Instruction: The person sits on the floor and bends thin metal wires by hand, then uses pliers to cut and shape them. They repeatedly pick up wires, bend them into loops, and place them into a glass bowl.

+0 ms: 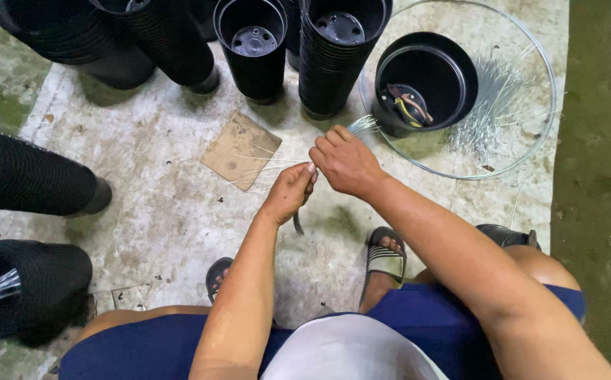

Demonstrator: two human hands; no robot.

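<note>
Above a stained concrete floor (164,204), the left hand (288,191) and right hand (346,163) pinch together on thin wires (270,165) — beside a cardboard scrap (238,151). Beyond, a clear bowl (530,141) holds more wire and a black pot (425,81).

The thin wires (277,163) pinched between the left hand (288,191) and the right hand (346,163) look like bare metal, silvery and shiny. More of them (492,112) glint in the clear bowl (530,151), which looks like smooth, glossy plastic. The stacked pots (337,53) are black plastic, ribbed outside, with a dull sheen. The square scrap (240,149) looks like brown cardboard, matt and stained. The floor (164,211) is rough, blotchy concrete. The shorts (425,324) are matt blue cloth.
</note>
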